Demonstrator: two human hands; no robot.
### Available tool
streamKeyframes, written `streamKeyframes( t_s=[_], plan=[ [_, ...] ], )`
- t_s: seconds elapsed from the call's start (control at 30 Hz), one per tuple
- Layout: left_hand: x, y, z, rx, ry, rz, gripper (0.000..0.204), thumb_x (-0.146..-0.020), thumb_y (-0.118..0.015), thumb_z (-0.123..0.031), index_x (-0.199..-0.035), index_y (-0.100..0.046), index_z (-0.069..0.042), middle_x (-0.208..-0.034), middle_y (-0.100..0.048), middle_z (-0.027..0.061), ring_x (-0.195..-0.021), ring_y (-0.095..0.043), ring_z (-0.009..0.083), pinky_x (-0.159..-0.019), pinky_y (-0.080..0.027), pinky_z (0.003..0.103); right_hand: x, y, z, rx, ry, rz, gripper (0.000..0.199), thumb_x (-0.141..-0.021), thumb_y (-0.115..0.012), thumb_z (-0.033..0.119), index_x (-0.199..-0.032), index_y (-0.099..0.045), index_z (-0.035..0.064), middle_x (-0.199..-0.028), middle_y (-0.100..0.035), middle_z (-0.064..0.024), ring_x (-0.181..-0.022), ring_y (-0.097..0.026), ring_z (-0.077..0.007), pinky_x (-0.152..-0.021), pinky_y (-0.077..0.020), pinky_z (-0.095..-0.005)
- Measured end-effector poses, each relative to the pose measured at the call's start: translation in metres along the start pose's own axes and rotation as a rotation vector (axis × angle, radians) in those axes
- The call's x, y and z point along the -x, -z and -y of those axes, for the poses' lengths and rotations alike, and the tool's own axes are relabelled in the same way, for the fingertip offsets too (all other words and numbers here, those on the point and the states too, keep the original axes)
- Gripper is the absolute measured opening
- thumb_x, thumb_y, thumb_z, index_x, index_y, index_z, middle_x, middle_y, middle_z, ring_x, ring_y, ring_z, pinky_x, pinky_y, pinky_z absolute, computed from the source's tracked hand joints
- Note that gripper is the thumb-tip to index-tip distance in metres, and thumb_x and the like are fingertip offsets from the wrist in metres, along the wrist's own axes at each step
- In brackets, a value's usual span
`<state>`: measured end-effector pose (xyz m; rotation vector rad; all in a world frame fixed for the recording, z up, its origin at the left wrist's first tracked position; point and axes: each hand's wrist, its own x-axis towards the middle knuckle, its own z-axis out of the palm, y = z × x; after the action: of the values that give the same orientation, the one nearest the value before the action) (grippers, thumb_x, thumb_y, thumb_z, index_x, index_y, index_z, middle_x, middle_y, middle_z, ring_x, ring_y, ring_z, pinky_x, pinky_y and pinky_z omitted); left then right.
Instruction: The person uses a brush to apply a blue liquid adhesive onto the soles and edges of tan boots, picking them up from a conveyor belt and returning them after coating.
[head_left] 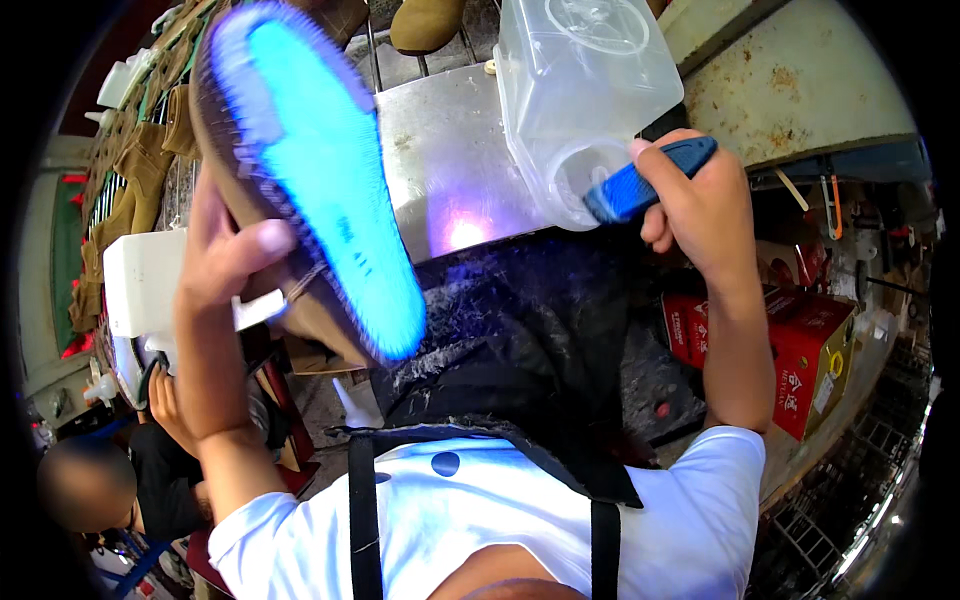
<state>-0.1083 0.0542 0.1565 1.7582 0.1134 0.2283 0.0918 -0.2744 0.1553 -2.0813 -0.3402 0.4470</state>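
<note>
From the head view, my left hand (225, 262) is closed around a brown shoe (300, 180), thumb pressed across its side, holding it up sole-first toward me. The sole (325, 170) glows bright blue and runs from the upper left down toward the middle of the picture, above the near edge of the metal counter (440, 150). The shoe is lifted clear of the counter, not resting on it.

My right hand (700, 205) is closed around the handle of a blue brush (645, 180). The brush head points left and sits at the mouth of a clear plastic jug (580, 90), which stands tilted near the counter's right edge. I cannot tell whether the bristles touch the jug's inside.

A purple-white glare shows on the counter's near edge between the shoe and the jug. Below it, a dark, stained apron (520, 370) covers my lap, its black straps running over my white shirt.

At the far left edge of the counter more brown shoes (140, 170) stand in a row, well apart from my hands. A white container (145, 280) sits just behind my left wrist. Red cartons (800, 350) lie low on the right, beside my right forearm. At lower left another person (120, 490) in dark clothing sits, one hand raised near the white container.
</note>
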Motion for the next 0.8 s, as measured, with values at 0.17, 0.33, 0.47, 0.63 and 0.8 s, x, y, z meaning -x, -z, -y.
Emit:
streamKeyframes(
  t_s=[0.17,0.33,0.47,0.63,0.8],
  plan=[
    [0.049,-0.017,0.088,0.783,0.240,-0.303,0.076,-0.099,-0.049,-0.059,-0.143,-0.049,0.002,-0.132,-0.063,0.0216,-0.114,-0.066,0.0304,-0.096,-0.055,0.043,0.025,-0.027,-0.021,0.088,0.196,-0.147,0.030,-0.094,-0.072,0.024,-0.082,-0.065,-0.0029,-0.055,-0.064,-0.0103,-0.044,-0.063,-0.0145,-0.044,-0.0480,-0.0275],
    [0.054,-0.062,0.109,1.075,0.405,-0.308,0.081,-0.098,-0.045,-0.067,-0.143,-0.050,0.001,-0.129,-0.064,0.0209,-0.114,-0.066,0.0292,-0.095,-0.056,0.041,0.048,-0.006,-0.015,-0.121,-0.191,0.186,0.021,-0.094,-0.071,0.018,-0.089,-0.066,-0.0021,-0.059,-0.064,-0.0092,-0.042,-0.058,-0.0120,-0.039,-0.0449,-0.0258],
    [0.069,-0.083,0.120,0.752,0.553,-0.164,0.085,-0.099,-0.038,-0.070,-0.154,-0.040,-0.005,-0.146,-0.054,0.0218,-0.128,-0.059,0.0339,-0.107,-0.049,0.046,0.050,-0.065,-0.055,-0.914,0.238,0.342,0.034,-0.098,-0.062,0.016,-0.119,-0.063,-0.0116,-0.092,-0.070,-0.0199,-0.077,-0.070,-0.0227,-0.067,-0.0606,-0.0336],
    [0.086,-0.084,0.123,0.833,0.611,-0.055,0.091,-0.097,-0.029,-0.076,-0.156,-0.039,-0.007,-0.149,-0.052,0.0199,-0.131,-0.056,0.0328,-0.111,-0.046,0.045,0.046,-0.137,-0.058,-0.593,0.624,0.371,0.034,-0.097,-0.062,0.012,-0.126,-0.066,-0.0047,-0.125,-0.060,-0.0208,-0.094,-0.065,-0.0203,-0.083,-0.0532,-0.0300],
    [0.088,-0.071,0.132,0.869,0.685,-0.063,0.094,-0.094,-0.032,-0.079,-0.158,-0.035,-0.010,-0.152,-0.048,0.0207,-0.135,-0.053,0.0350,-0.112,-0.045,0.048,0.056,-0.124,-0.052,-0.218,0.755,0.407,0.046,-0.085,-0.066,-0.003,-0.131,-0.067,0.0007,-0.123,-0.059,-0.0186,-0.087,-0.064,-0.0181,-0.080,-0.0523,-0.0284]
  ],
)
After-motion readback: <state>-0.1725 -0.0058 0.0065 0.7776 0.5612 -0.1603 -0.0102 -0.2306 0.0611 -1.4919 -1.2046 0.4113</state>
